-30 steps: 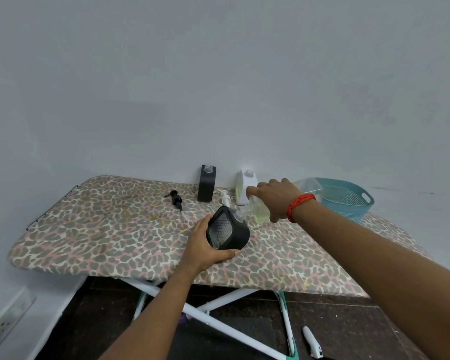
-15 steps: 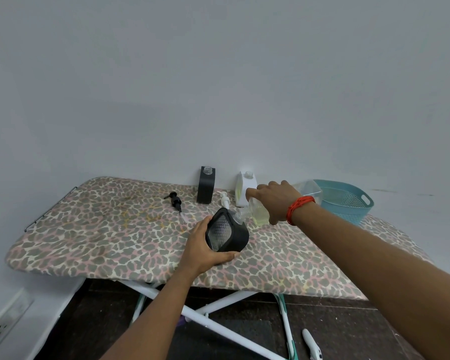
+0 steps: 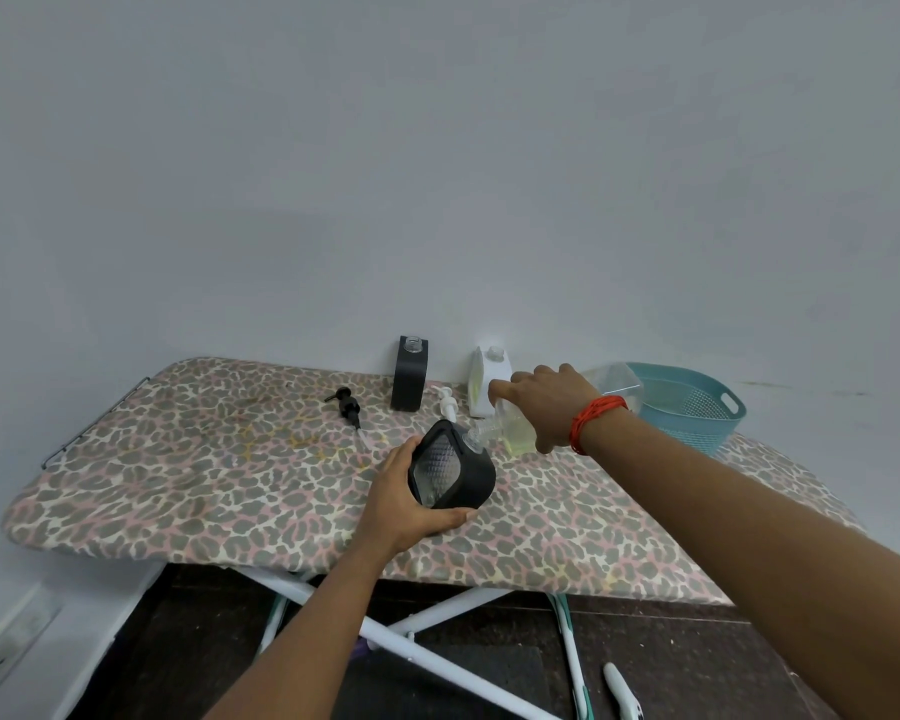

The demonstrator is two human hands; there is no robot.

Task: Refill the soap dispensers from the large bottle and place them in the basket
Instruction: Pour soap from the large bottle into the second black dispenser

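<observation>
My left hand (image 3: 404,504) grips a black soap dispenser (image 3: 450,472) with a clear ribbed window, tilted over the leopard-print ironing board (image 3: 204,470). My right hand (image 3: 546,402) holds the large clear bottle (image 3: 513,426) of pale yellow soap, tipped so its neck meets the dispenser's opening. A second black dispenser (image 3: 409,374) and a white dispenser (image 3: 489,379) stand uncapped at the back. A teal basket (image 3: 689,402) sits at the right end of the board.
A black pump head (image 3: 348,405) and a white pump head (image 3: 447,402) lie on the board near the dispensers. The wall runs right behind the board. A white object (image 3: 622,693) lies on the dark floor beneath, beside the board's white legs.
Both hands, the dispenser and the tipped bottle stay almost where they were. The view has shifted slightly.
</observation>
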